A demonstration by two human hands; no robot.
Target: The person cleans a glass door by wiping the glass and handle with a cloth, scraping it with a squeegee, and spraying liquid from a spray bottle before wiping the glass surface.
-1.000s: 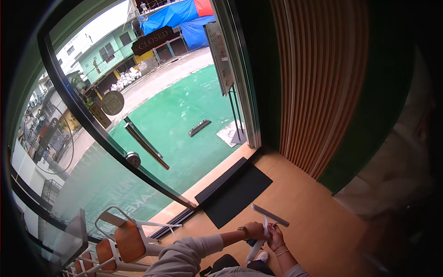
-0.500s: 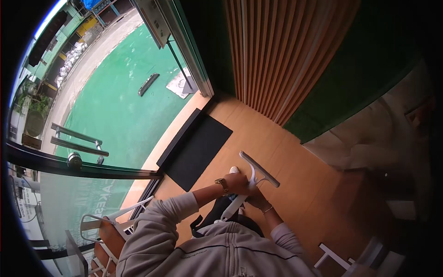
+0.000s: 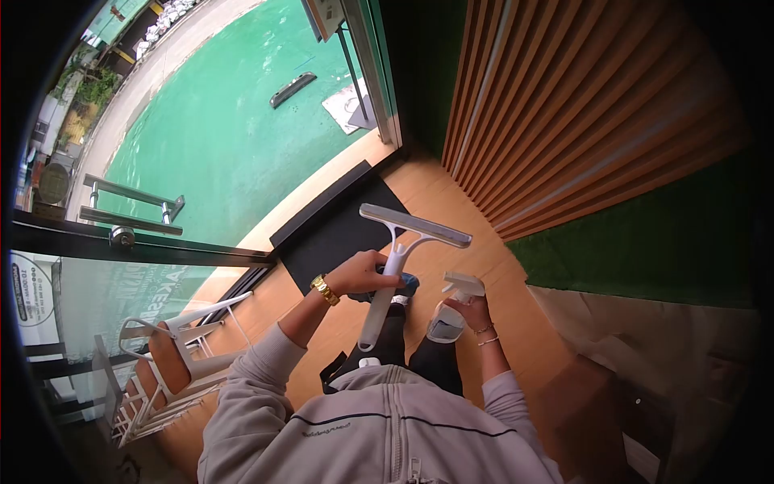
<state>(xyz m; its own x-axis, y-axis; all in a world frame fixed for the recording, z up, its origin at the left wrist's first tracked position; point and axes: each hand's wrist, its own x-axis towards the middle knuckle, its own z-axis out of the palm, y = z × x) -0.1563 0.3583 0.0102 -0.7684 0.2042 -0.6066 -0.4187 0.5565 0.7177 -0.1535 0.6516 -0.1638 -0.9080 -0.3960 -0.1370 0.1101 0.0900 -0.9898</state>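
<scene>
My left hand [image 3: 363, 274], with a gold watch at its wrist, is closed around the handle of a white squeegee [image 3: 415, 225]. The squeegee's blade points away from me and its handle end reaches back toward my jacket. Some blue material [image 3: 409, 285] shows beside and under the handle by my fingers; its kind is not clear. Lower and to the right, my right hand [image 3: 472, 312] grips a spray bottle [image 3: 446, 325] with a white trigger head and a clear body. The two hands are apart.
A black doormat [image 3: 322, 248] lies at the threshold. To the left is a glass door with a metal bar handle [image 3: 133, 219], and white-framed chairs [image 3: 171, 355] stand below it. Wooden slats [image 3: 556, 121] line the right wall. Green ground [image 3: 218, 137] lies outside.
My hands, close together before, have moved apart. The squeegee has come up and left with my left hand, its blade turning. The spray bottle now shows in my right hand.
</scene>
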